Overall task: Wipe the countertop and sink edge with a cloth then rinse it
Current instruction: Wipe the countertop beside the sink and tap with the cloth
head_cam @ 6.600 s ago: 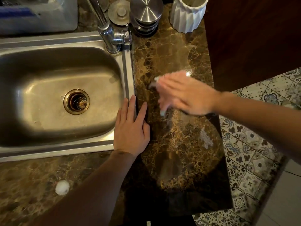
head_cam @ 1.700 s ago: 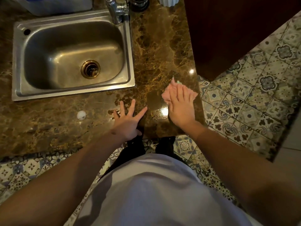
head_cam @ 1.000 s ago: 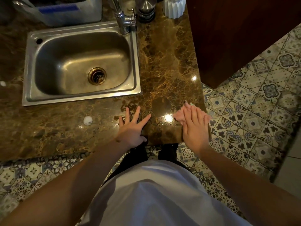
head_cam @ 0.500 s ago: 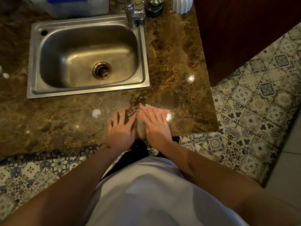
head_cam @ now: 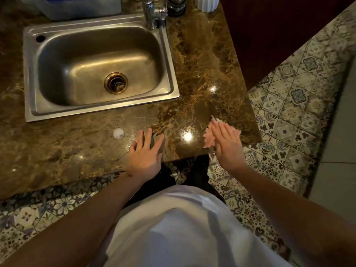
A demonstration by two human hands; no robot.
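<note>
A pink cloth (head_cam: pixel 209 137) lies flat on the brown marble countertop (head_cam: pixel 202 60) near its front right corner. My right hand (head_cam: pixel 227 143) presses on the cloth with straight fingers, covering most of it. My left hand (head_cam: pixel 146 155) rests flat on the countertop's front edge, fingers spread, a hand's width left of the cloth. The steel sink (head_cam: pixel 171 72) sits behind and to the left, its basin dry and its front rim well clear of both hands. The faucet (head_cam: pixel 152 14) stands at the sink's back right corner.
A small white blob (head_cam: pixel 118 133) lies on the counter left of my left hand. A white ribbed cup (head_cam: pixel 207 3), a steel canister (head_cam: pixel 176 5) and a plastic container (head_cam: pixel 82 6) stand along the back. A dark wooden cabinet (head_cam: pixel 279 35) borders the counter's right side; patterned floor tiles (head_cam: pixel 298 112) lie beyond.
My right hand has slid the cloth to the right along the counter's front, away from my left hand. My left hand has stayed on the front edge.
</note>
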